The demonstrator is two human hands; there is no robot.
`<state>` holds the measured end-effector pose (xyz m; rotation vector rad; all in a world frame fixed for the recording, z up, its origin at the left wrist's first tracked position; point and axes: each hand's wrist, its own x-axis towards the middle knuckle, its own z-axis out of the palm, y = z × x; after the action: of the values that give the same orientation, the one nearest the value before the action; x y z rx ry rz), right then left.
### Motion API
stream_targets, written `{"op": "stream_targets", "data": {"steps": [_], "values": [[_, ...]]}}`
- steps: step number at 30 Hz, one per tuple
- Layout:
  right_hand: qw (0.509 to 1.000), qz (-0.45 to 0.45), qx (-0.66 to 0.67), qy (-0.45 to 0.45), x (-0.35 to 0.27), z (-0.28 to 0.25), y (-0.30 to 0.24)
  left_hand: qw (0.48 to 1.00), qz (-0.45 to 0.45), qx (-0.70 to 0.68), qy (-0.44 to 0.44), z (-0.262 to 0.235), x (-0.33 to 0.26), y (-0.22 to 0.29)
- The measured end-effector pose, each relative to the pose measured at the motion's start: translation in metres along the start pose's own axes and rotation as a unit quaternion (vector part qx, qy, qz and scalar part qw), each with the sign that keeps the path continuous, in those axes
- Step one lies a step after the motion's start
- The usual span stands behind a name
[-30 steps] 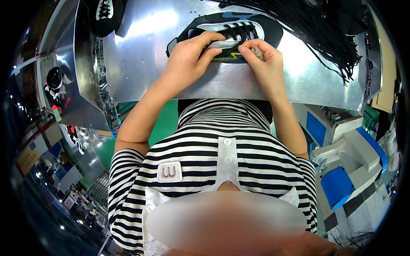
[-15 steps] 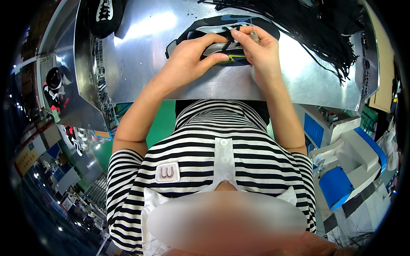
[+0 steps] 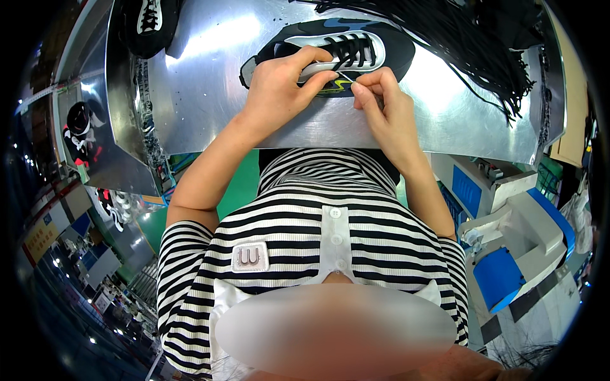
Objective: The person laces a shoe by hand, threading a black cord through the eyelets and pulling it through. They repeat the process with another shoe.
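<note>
A black sneaker with a white-lined lacing area and a yellow-green mark on its side lies on the metal table, toe to the right. Black shoelace crosses its eyelets toward the toe. My left hand is closed on the sneaker's near lacing edge, forefinger inside and thumb outside. My right hand is beside the sneaker's near side, its fingers pinching a thin, pale, needle-like tool. The tool reaches toward the eyelet edge by my left thumb; its handle is hidden in my hand.
A large bundle of black laces spreads over the right of the metal table. Another black shoe stands at the far left. A grey and blue machine is to the right, below table height.
My right hand has moved from above the sneaker's lacing to its near side, uncovering the crossed laces. The tool's thin shaft now shows. My left hand keeps its hold, shifted slightly left with the sneaker.
</note>
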<state>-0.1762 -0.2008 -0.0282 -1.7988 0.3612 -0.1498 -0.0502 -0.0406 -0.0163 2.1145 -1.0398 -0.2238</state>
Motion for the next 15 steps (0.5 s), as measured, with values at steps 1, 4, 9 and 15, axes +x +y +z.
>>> {"op": "stream_targets", "data": {"steps": [1, 4, 9, 15], "values": [[1.0, 0.001, -0.008, 0.0, 0.0, 0.0, 0.0, 1.0, -0.004, 0.002, -0.005, -0.001, 0.0, 0.0], [1.0, 0.003, -0.014, -0.003, 0.004, 0.001, 0.0, 1.0, -0.004, 0.0, -0.013, -0.002, 0.0, 0.001], [0.999, 0.008, -0.042, -0.021, 0.009, 0.001, 0.004, 0.999, 0.024, -0.026, -0.004, 0.0, -0.002, -0.003], [0.999, 0.03, 0.0, -0.024, 0.018, 0.009, -0.002, 0.993, 0.11, 0.035, -0.01, 0.0, -0.004, -0.01]]}}
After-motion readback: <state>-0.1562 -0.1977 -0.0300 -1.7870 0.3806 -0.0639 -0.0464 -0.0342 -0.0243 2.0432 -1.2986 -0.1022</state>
